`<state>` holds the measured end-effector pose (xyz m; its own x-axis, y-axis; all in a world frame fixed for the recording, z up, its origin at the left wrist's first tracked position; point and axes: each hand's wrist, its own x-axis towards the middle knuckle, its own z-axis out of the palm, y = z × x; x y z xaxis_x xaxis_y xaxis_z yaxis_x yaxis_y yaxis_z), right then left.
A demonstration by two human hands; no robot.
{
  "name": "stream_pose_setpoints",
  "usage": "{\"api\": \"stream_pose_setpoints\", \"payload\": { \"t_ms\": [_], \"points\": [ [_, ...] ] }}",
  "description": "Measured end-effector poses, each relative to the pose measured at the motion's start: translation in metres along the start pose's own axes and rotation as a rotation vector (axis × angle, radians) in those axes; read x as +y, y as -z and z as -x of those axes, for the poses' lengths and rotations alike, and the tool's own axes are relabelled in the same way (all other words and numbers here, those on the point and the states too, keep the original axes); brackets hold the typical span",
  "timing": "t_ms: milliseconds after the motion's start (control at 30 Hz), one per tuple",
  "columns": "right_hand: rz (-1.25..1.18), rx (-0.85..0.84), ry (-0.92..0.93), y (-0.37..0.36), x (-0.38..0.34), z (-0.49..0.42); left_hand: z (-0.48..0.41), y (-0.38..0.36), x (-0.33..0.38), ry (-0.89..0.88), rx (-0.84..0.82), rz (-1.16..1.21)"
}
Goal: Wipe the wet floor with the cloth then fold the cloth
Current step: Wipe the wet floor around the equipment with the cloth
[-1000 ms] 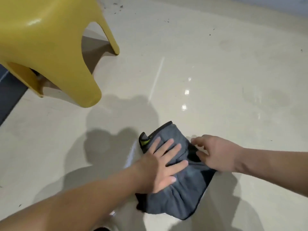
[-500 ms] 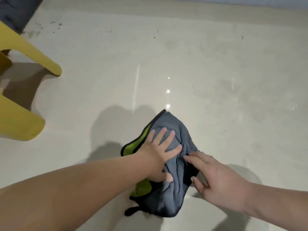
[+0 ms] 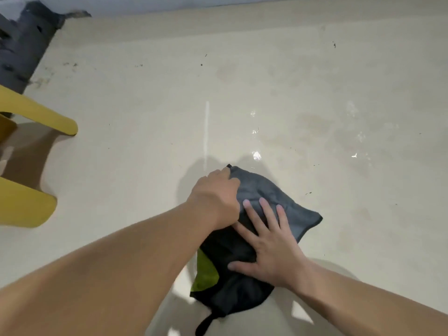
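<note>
Nearest, the right hand [image 3: 271, 248] lies flat, fingers spread, pinning the cloth [image 3: 291, 207] to the floor [image 3: 145, 141]. Just beyond, the left hand [image 3: 215, 192] clenches the cloth's far corner. Keep the flat hand firm while that corner folds over squarely. How much cloth the left grip holds is hidden, and wet glints [image 3: 256, 155] lie past it.

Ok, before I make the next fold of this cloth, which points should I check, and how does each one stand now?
1. Right hand pins the grey cloth flat: ok.
2. Left hand grips its far corner: ok.
3. Layers lie even: not ok, green underside sticks out at the near left.
4. Floor wiped dry: not ok, wet spots glint beyond the cloth.
5. Yellow stool clear of the cloth: ok.
</note>
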<state>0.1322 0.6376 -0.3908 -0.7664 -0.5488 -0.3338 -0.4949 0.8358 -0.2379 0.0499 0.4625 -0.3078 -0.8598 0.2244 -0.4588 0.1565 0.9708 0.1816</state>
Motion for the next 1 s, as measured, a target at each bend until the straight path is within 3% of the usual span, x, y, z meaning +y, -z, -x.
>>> {"api": "stream_pose_setpoints", "payload": {
  "t_ms": [133,233,333,467,600,700,767,867,1000],
  "points": [
    [0.013,0.014,-0.382,0.03,0.09,-0.019,0.008,-0.045,0.029,-0.116,0.305,0.302],
    [-0.102,0.039,-0.717,0.049,0.149,-0.024,0.011,-0.054,0.044,-0.101,0.318,0.362],
    [-0.129,0.076,-0.851,0.043,0.144,-0.028,0.013,-0.057,0.044,-0.13,0.332,0.374],
    [-0.019,0.065,-0.624,0.013,0.066,-0.024,0.01,-0.042,0.025,-0.103,0.279,0.312],
    [0.077,0.069,-0.029,-0.017,0.001,0.024,0.007,-0.032,0.013,-0.112,0.272,0.216],
    [0.186,0.022,0.256,-0.019,0.021,0.053,0.004,-0.029,0.011,-0.15,0.282,0.169],
    [0.226,0.043,0.285,-0.015,0.059,0.064,0.001,-0.027,0.015,-0.201,0.274,0.142],
    [0.202,0.057,0.013,-0.007,0.122,0.081,-0.006,-0.033,0.022,-0.228,0.262,0.152],
    [-0.013,0.072,-0.784,-0.001,0.139,0.074,-0.004,-0.046,0.042,-0.233,0.244,0.191]
  ]
}}
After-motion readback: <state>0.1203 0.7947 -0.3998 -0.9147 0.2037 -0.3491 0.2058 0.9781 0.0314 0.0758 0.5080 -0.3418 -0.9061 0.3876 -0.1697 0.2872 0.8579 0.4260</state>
